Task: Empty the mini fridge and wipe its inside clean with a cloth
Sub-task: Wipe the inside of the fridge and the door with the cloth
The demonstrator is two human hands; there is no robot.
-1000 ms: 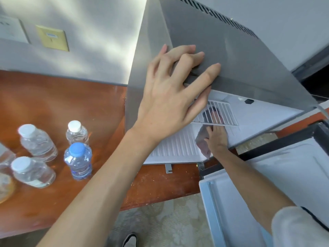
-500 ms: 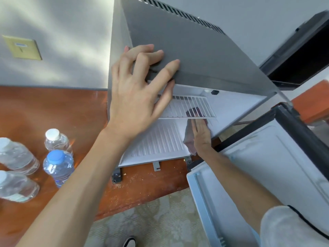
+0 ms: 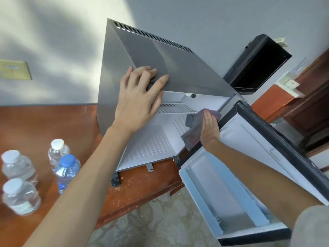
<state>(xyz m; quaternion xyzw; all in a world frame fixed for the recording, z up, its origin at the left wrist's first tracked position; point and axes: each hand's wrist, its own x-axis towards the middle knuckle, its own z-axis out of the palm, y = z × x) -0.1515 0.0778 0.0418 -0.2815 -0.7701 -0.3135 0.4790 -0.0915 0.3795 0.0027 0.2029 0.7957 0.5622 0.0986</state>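
Observation:
A grey mini fridge (image 3: 174,68) stands on a wooden counter with its door (image 3: 249,157) swung open to the right. My left hand (image 3: 138,104) rests flat on the front edge of the fridge's top, fingers spread. My right hand (image 3: 210,129) presses a grey cloth (image 3: 193,129) against the fridge's right inner wall near the door hinge. The white ribbed floor (image 3: 151,147) and a wire shelf (image 3: 174,108) show inside. No items are visible in the fridge.
Several water bottles stand on the wooden counter (image 3: 44,125) at the left: a blue-capped one (image 3: 66,170) and white-capped ones (image 3: 17,168). A black box (image 3: 258,65) hangs on the wall at the right. Patterned carpet (image 3: 151,223) lies below the counter edge.
My right hand has slid the cloth from the inner floor under the wire shelf out to the right wall by the door. The view has shifted right; my left hand stays on the fridge top.

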